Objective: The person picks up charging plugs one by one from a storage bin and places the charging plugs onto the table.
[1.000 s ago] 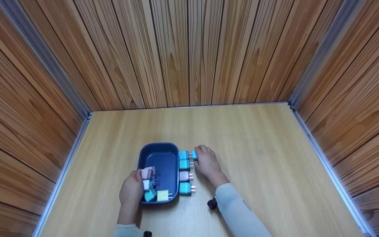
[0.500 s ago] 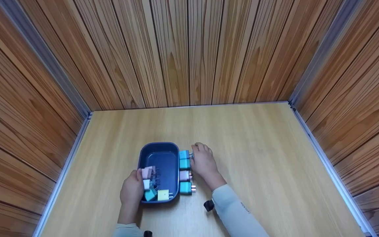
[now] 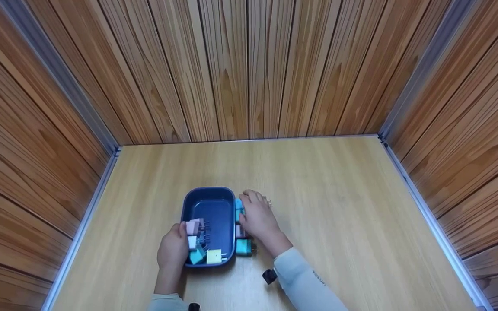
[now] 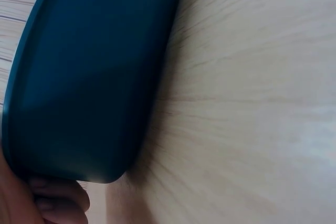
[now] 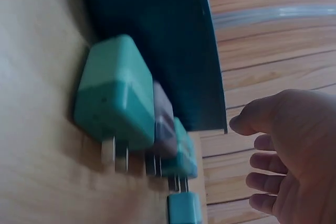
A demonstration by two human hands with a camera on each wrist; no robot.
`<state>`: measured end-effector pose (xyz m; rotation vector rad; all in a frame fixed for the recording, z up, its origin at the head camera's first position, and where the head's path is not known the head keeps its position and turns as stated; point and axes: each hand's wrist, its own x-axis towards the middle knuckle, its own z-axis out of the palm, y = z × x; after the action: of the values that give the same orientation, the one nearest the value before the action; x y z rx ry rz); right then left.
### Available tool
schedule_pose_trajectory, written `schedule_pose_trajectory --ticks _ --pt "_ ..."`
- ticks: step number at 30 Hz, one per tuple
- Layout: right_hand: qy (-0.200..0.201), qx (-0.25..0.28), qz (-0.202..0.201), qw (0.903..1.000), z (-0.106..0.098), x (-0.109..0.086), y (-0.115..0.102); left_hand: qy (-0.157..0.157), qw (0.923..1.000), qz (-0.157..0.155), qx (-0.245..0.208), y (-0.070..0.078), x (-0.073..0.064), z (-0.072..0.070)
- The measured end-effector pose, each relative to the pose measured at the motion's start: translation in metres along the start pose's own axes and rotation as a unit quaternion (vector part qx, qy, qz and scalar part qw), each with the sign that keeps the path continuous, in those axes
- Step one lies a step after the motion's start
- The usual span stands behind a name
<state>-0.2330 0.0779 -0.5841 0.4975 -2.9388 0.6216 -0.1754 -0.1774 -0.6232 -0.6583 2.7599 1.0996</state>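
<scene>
In the head view, my left hand point(image 3: 172, 248) grips the left rim of a dark blue tray point(image 3: 218, 211), thumb over the edge. Inside lie several plug chargers: a pink charger point(image 3: 192, 227), a white charger point(image 3: 192, 242), a teal charger point(image 3: 197, 255) and a yellow charger point(image 3: 214, 256). Along the tray's right side stands a row of chargers, the nearest a teal charger point(image 5: 115, 93), then a pink charger point(image 5: 164, 119). Over the row's far end hovers my right hand point(image 5: 294, 150), fingers loosely bent, holding nothing. Below it sits another teal charger point(image 5: 184, 208), mostly hidden in the head view.
A light wooden tabletop point(image 3: 339, 207) surrounds the tray. Wood-plank walls point(image 3: 249, 73) with metal corner strips point(image 3: 426, 65) enclose it at the back and both sides.
My right hand has let go of a blue charger at the far end of the row and moved left over the row. The left hand and tray stay put.
</scene>
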Motion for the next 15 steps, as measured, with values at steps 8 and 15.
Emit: schedule_pose_trajectory --ticks 8,15 --pt "-0.037 -0.001 -0.03 0.9989 -0.006 -0.006 -0.019 -0.003 1.0 -0.005 -0.003 -0.002 0.0 -0.001" --pt "-0.059 -0.006 -0.05 0.997 -0.013 -0.013 -0.033 0.009 0.9999 0.012 0.008 -0.001 -0.001 -0.002"
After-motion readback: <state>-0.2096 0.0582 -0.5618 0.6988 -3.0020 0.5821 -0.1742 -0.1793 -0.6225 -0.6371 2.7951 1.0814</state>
